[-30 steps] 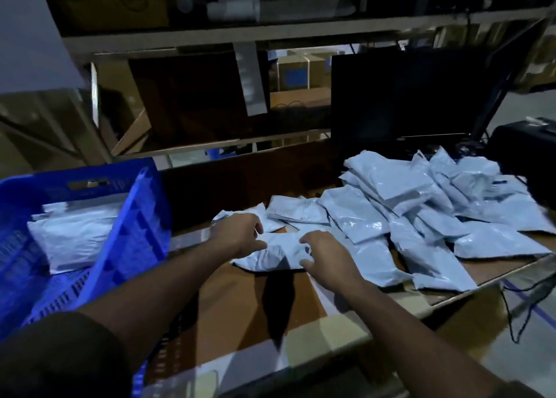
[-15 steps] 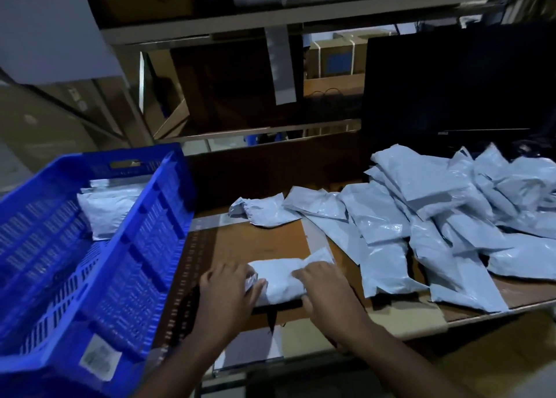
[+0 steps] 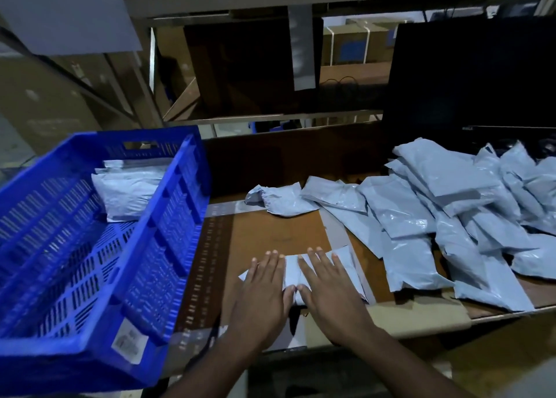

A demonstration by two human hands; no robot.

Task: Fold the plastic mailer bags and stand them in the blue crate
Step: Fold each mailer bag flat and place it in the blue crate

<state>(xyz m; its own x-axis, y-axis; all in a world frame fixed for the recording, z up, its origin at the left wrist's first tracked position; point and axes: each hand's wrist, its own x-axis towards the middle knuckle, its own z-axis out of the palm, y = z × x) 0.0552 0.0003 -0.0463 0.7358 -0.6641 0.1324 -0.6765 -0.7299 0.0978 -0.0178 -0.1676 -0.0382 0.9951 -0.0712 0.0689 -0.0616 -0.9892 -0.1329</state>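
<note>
We pressed both hands, the left hand [image 3: 264, 289] and right hand [image 3: 328, 286], flat and side by side on the mailer bag [image 3: 290, 273] at lower centre of the tabletop [image 3: 270, 232], judging firm creasing would help it stand in the blue crate [image 3: 168, 217].

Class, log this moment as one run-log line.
step: flattening | left hand: flat on mailer bag | right hand: flat on it | blue crate: some bags inside | pile: waiting

Mailer bags [image 3: 436, 217], crate [image 3: 90, 349] on table [image 3: 270, 232]
</note>
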